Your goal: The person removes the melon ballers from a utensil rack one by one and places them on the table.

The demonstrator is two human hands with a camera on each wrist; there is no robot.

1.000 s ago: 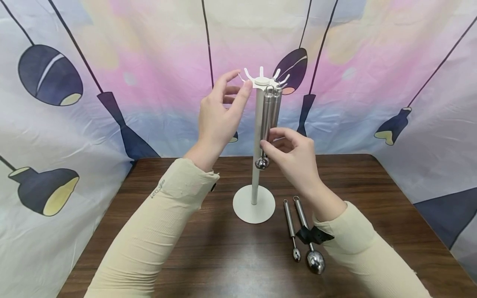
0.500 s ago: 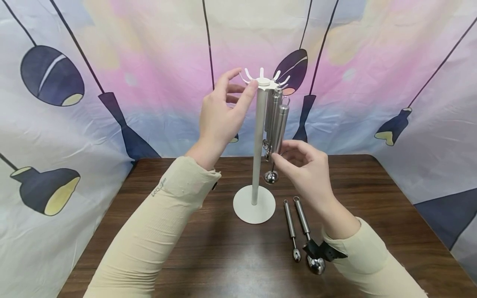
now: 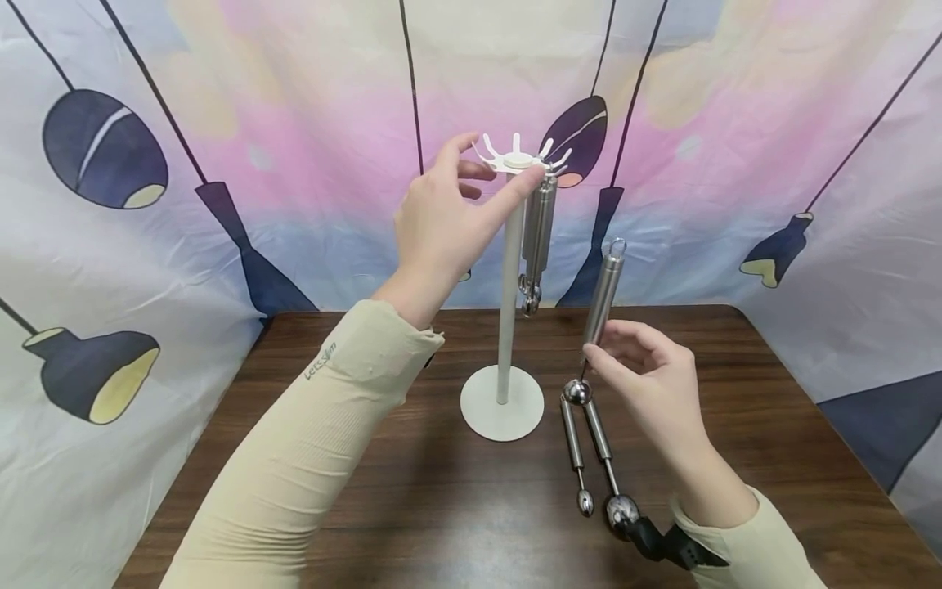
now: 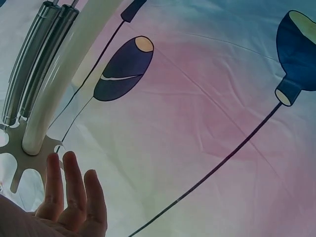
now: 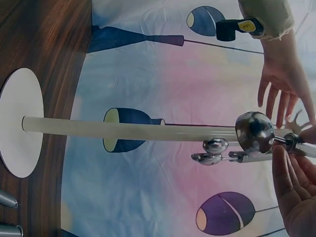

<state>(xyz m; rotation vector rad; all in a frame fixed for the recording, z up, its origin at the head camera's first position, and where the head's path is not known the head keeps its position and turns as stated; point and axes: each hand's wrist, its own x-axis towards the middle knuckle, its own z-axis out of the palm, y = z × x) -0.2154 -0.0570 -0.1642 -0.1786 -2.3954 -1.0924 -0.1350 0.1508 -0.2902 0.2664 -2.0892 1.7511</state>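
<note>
My right hand [image 3: 655, 384] pinches a steel melon baller [image 3: 605, 294] low on its handle, ring end up and round bowl down. It is held to the right of a white rotating hook stand [image 3: 508, 319]. In the right wrist view its shiny bowl [image 5: 254, 133] overlaps the pole. At the stand's top, my left hand [image 3: 445, 217] spans the hook ring [image 3: 518, 159], thumb along the near side and other fingers extended at the left. Several steel scoops [image 3: 540, 229] hang together from the hooks on the right. Fingers [image 4: 75, 185] of the left hand reach the hook plate [image 4: 30, 158].
On the brown wooden table [image 3: 412, 499] lie two more steel scoops, a thin small one [image 3: 572, 438] and one with a larger bowl [image 3: 622, 514]. The stand's round white base [image 3: 482, 413] sits left of them. A patterned cloth [image 3: 309, 147] hangs behind the table.
The right hand has carried the melon baller down and right, away from the hanging scoops. The left thumb has slid rightward along the front of the hook ring.
</note>
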